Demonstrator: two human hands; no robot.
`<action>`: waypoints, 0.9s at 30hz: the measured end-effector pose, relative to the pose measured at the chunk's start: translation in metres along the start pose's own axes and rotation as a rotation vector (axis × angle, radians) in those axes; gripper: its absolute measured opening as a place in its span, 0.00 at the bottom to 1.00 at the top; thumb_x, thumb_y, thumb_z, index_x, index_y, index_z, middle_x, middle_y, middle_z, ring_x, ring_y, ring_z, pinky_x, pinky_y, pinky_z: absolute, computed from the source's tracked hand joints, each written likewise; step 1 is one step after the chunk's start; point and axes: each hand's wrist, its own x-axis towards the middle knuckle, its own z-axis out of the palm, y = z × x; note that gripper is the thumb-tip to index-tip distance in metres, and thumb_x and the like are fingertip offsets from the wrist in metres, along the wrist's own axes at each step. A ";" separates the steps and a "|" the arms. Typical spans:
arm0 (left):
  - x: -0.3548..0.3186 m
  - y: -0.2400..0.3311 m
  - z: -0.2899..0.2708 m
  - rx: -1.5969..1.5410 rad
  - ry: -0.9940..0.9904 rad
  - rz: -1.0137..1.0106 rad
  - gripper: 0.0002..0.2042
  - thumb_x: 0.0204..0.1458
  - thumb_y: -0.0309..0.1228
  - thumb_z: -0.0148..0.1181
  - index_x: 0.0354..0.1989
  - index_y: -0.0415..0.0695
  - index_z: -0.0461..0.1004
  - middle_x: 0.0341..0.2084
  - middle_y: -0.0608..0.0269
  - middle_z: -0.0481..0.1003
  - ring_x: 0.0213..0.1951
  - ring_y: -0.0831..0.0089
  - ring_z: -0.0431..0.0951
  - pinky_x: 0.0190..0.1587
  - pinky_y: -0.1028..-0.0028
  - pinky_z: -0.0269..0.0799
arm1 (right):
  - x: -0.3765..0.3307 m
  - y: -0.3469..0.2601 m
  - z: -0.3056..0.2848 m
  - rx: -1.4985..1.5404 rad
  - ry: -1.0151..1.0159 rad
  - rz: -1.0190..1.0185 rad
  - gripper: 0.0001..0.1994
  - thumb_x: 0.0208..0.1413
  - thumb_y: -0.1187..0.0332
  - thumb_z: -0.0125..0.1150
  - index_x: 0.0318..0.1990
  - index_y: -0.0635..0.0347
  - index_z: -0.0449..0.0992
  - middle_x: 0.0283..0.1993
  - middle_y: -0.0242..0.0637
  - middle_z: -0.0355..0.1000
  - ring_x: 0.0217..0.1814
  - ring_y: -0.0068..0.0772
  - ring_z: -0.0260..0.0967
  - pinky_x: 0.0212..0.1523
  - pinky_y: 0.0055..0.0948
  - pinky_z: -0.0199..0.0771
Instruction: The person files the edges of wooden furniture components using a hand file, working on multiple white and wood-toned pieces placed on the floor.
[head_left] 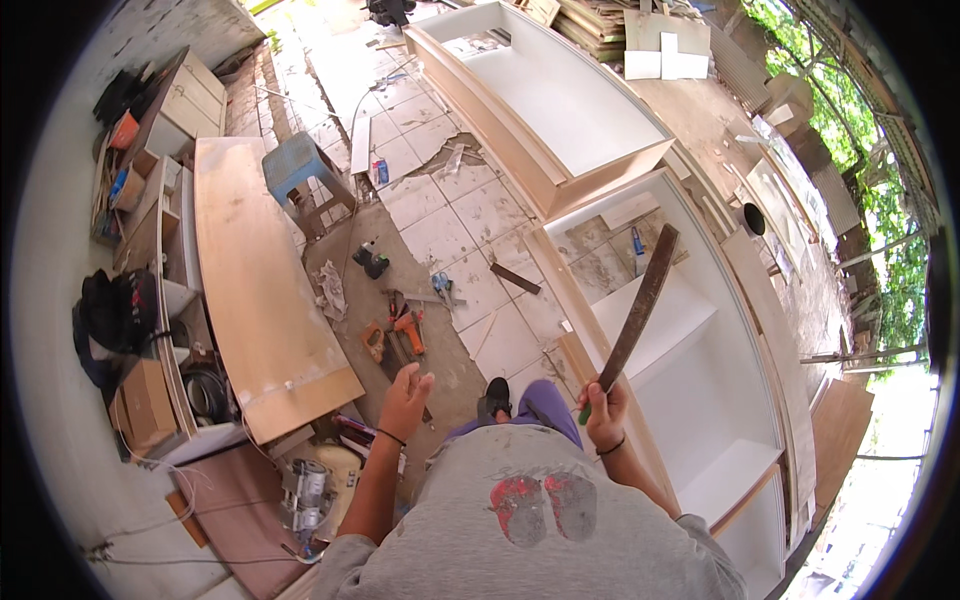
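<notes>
In my right hand (606, 412) is a machete (640, 308) with a long, dark, rusty-brown blade. A bit of its green handle shows under my closed fingers. The blade points up and away to the right, over the white-lined cabinet frame (668, 325). My left hand (404, 402) hangs in the air with its fingers loosely bent and apart, nothing visible in it. Beyond it on the floor lie an orange-handled handsaw (374, 342) and an orange tool (408, 330), both close to a hammer (397, 303).
A second white-lined cabinet (560, 95) lies farther off. At left are a wooden panel (255, 270) and a blue stool (300, 168). A cordless drill (371, 260), a blue power tool (443, 287) and a brown strip (515, 279) lie on the floor. An air compressor (308, 492) stands lower left.
</notes>
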 end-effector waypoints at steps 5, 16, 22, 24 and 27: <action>0.126 0.032 -0.020 -0.045 0.084 0.161 0.22 0.56 0.40 0.56 0.51 0.35 0.65 0.28 0.62 0.73 0.32 0.77 0.73 0.38 0.76 0.69 | 0.089 0.015 0.006 -0.084 0.070 0.142 0.10 0.62 0.63 0.50 0.31 0.58 0.67 0.19 0.28 0.61 0.17 0.18 0.58 0.17 0.18 0.59; 0.301 -0.084 -0.087 -0.043 0.184 -0.478 0.24 0.54 0.53 0.53 0.25 0.39 0.72 0.18 0.65 0.71 0.20 0.75 0.71 0.22 0.72 0.68 | 0.369 -0.002 0.121 -0.041 -0.079 0.001 0.22 0.62 0.49 0.46 0.34 0.64 0.70 0.18 0.30 0.63 0.17 0.20 0.60 0.18 0.20 0.61; 0.276 -0.118 -0.133 0.218 -0.025 -0.985 0.27 0.57 0.53 0.39 0.30 0.40 0.75 0.22 0.52 0.77 0.28 0.57 0.78 0.28 0.58 0.71 | 0.544 -0.018 0.237 -0.105 -0.226 -0.317 0.19 0.64 0.53 0.42 0.41 0.63 0.69 0.21 0.29 0.63 0.19 0.19 0.59 0.19 0.19 0.58; 0.295 -0.133 -0.138 0.227 -0.023 -1.050 0.26 0.57 0.52 0.41 0.31 0.39 0.75 0.23 0.51 0.77 0.29 0.56 0.78 0.30 0.58 0.71 | 0.586 -0.005 0.270 -0.059 -0.229 -0.169 0.19 0.64 0.52 0.42 0.41 0.62 0.67 0.23 0.29 0.62 0.19 0.19 0.59 0.19 0.19 0.59; 0.365 -0.135 -0.167 0.251 0.052 -1.074 0.25 0.56 0.51 0.44 0.34 0.39 0.75 0.26 0.49 0.77 0.31 0.55 0.78 0.33 0.58 0.70 | 0.647 0.008 0.337 -0.012 -0.208 0.039 0.19 0.64 0.50 0.41 0.39 0.59 0.64 0.22 0.28 0.60 0.16 0.17 0.57 0.17 0.19 0.59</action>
